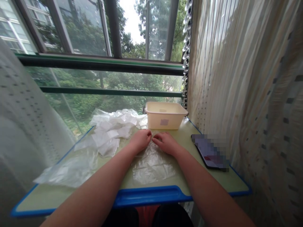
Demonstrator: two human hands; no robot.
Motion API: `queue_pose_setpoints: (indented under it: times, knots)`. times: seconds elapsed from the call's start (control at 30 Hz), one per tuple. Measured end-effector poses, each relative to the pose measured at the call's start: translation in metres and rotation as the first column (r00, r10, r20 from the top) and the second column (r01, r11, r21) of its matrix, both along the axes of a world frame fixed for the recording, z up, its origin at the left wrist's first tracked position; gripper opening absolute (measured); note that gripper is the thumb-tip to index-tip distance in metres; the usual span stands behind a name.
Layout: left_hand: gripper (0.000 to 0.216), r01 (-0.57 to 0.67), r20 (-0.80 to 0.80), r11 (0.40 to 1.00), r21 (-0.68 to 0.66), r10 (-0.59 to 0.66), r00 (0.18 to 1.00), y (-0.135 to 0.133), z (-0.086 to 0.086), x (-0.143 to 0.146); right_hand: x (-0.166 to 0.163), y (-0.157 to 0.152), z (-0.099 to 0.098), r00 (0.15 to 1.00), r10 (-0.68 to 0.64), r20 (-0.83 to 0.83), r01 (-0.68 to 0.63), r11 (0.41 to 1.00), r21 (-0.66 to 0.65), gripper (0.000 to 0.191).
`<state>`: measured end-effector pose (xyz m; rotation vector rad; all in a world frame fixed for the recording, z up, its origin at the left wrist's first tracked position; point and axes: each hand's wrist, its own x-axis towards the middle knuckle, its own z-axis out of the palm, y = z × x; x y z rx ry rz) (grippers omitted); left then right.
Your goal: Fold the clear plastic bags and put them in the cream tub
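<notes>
A clear, crinkled plastic bag (152, 168) lies on the table in front of me, its upper end gathered between my hands. My left hand (141, 140) is closed at that upper end, with the fingers curled inward. Facing it, my right hand (165, 143) has its thumb and fingers bent together on the bag's top. The fingertips of the two hands are close to each other, and the exact grip is partly hidden. Just beyond them stands a cream plastic bin (155, 121) with a small label on its front.
White sheets and thin plastic bags (106, 134) are heaped at the left. Another clear bag (68, 170) lies nearer the left edge. A phone or tablet (209, 153), partly blurred, rests at the right. The table (187, 183) has a blue rim; curtains (220, 78) hang beside it.
</notes>
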<state>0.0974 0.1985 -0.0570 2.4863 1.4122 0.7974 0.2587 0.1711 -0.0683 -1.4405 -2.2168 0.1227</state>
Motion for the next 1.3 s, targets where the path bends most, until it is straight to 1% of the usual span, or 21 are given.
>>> queue_pose_setpoints:
  times: [0.1,0.17,0.23,0.27,0.33,0.4,0.5,0.57,0.67,0.77,0.9,1.0,1.07,1.13,1.2,1.27,1.3]
  knots:
    - [0.015,0.033,0.073,0.999,-0.022,-0.031,0.997,0.002,0.0,-0.001,-0.001,0.002,0.0,0.996,-0.025,-0.083,0.027,1.0,0.016,0.038]
    - [0.016,0.049,0.128,0.997,-0.051,-0.042,0.991,0.004,0.0,-0.003,0.0,0.005,-0.002,0.978,-0.086,-0.191,0.094,0.995,0.03,0.032]
    - [0.015,0.068,0.178,0.993,-0.093,-0.051,0.983,0.006,0.0,-0.004,0.001,0.009,-0.004,0.926,-0.177,-0.333,0.191,0.981,0.01,0.026]
    - [0.014,0.08,0.199,0.99,-0.114,-0.056,0.978,0.007,0.001,-0.005,0.002,0.011,-0.004,0.891,-0.21,-0.403,0.224,0.975,-0.015,0.029]
    - [0.012,0.107,0.233,0.983,-0.151,-0.07,0.97,0.008,0.001,-0.007,0.002,0.013,-0.004,0.835,-0.208,-0.51,0.207,0.977,-0.059,0.036]
    - [0.011,0.13,0.254,0.976,-0.175,-0.083,0.964,0.008,0.002,-0.01,0.001,0.011,-0.001,0.833,-0.13,-0.537,0.12,0.991,-0.054,0.031]
    - [0.013,0.158,0.256,0.967,-0.198,-0.104,0.961,0.009,0.004,-0.014,-0.001,0.004,0.005,0.88,-0.019,-0.474,0.018,1.0,-0.007,0.013]
    - [0.018,0.18,0.238,0.961,-0.211,-0.129,0.963,0.008,0.006,-0.018,-0.002,-0.001,0.008,0.915,0.051,-0.399,-0.033,0.998,0.051,0.008]
    - [0.035,0.215,0.192,0.948,-0.236,-0.172,0.966,0.006,0.011,-0.024,0.0,-0.007,0.008,0.95,0.163,-0.266,-0.134,0.983,0.124,0.009]
    - [0.047,0.193,0.139,0.949,-0.248,-0.162,0.977,0.004,0.016,-0.029,0.003,-0.011,0.007,0.96,0.21,-0.186,-0.189,0.974,0.122,0.012]
    - [0.037,0.1,0.047,0.961,-0.259,-0.09,0.995,0.003,0.019,-0.031,0.007,-0.017,0.008,0.97,0.22,-0.104,-0.209,0.972,0.109,0.015]
    - [0.028,0.05,-0.027,0.964,-0.263,-0.059,0.998,0.002,0.021,-0.03,0.007,-0.02,0.01,0.971,0.221,-0.089,-0.214,0.973,0.087,0.022]
    - [0.028,0.042,-0.061,0.962,-0.269,-0.061,0.996,0.001,0.022,-0.028,0.007,-0.02,0.012,0.972,0.209,-0.107,-0.199,0.975,0.094,0.024]
    - [0.035,0.039,-0.095,0.958,-0.284,-0.069,0.993,0.0,0.022,-0.027,0.007,-0.017,0.013,0.981,0.149,-0.122,-0.134,0.983,0.126,0.022]
    - [0.041,0.027,-0.13,0.955,-0.295,-0.067,0.989,0.0,0.019,-0.026,0.009,-0.012,0.011,0.992,0.021,-0.125,-0.002,0.989,0.146,0.021]
    - [0.043,0.007,-0.159,0.955,-0.295,-0.057,0.986,0.002,0.014,-0.025,0.011,-0.007,0.008,0.989,-0.111,-0.102,0.121,0.988,0.095,0.027]
    - [0.045,-0.001,-0.169,0.956,-0.292,-0.05,0.984,0.003,0.011,-0.024,0.012,-0.004,0.005,0.985,-0.15,-0.084,0.154,0.987,0.051,0.032]
